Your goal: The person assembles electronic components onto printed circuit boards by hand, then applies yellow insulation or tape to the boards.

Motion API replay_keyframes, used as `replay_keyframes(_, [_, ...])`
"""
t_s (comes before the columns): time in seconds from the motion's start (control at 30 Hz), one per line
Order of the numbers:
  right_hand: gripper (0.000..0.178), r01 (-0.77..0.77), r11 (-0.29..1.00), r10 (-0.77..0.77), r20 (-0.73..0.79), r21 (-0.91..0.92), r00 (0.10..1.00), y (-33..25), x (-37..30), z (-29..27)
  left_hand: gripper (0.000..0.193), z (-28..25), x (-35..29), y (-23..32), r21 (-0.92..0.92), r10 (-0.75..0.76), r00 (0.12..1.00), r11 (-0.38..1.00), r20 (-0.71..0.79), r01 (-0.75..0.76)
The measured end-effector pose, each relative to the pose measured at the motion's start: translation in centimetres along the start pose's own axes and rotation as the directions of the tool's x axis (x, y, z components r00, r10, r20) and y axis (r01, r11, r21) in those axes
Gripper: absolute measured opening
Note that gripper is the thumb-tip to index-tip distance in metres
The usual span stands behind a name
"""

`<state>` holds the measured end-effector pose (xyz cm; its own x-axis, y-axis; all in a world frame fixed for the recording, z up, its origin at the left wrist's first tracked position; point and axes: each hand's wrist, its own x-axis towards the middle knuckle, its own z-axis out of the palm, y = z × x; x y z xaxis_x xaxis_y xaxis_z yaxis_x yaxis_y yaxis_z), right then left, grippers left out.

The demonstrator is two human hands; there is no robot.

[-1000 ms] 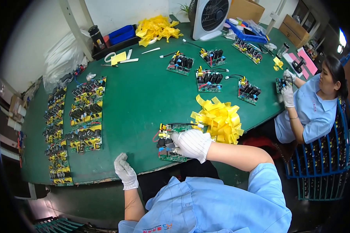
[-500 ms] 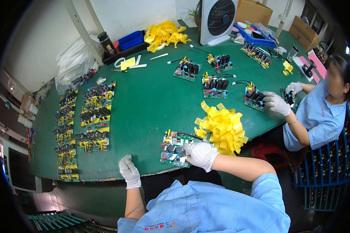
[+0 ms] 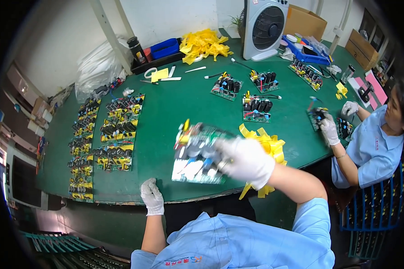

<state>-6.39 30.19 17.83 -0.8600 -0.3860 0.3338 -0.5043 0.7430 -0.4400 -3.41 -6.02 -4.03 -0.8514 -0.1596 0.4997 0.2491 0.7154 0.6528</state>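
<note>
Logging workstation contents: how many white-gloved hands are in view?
4. The person's right hand grips a blurred circuit board; the left hand rests at the green table edge. A co-worker's two gloved hands are at the right.

I count one green circuit board (image 3: pixel 197 154) in my right white-gloved hand (image 3: pixel 247 161); my left white-gloved hand (image 3: pixel 151 197) holds none. Three more dark-capacitor circuit boards (image 3: pixel 257 109) lie apart mid-counter. There are two heaps of yellow tape strips (image 3: pixel 203 44), one white box fan (image 3: pixel 265 28), and one co-worker's pair of gloved hands (image 3: pixel 330 129).
</note>
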Motion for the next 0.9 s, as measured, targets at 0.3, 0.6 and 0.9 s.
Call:
replay_keyframes(0.3, [0.033, -0.471, 0.878, 0.448, -0.498, 0.087, 0.743, 23.5, -1.7, -7.2, 0.014, 0.6, 1.1, 2.2, 0.083, 0.055, 0.996, 0.995, -0.073, -0.049])
replay_keyframes(0.6, [0.037, -0.757, 0.575, 0.598, -0.472, -0.31, 0.647, 32.7, -11.4, -5.5, 0.014, -1.0, 0.8, 1.4, 0.006, 0.058, 0.996, 0.998, -0.071, -0.058])
replay_keyframes(0.9, [0.039, -0.796, 0.543, 0.719, -0.342, -0.266, 0.605, 33.8, -15.3, -1.7, 0.017, -5.2, 11.7, -2.8, 0.01, -0.006, 0.953, 1.0, -0.304, 0.009])
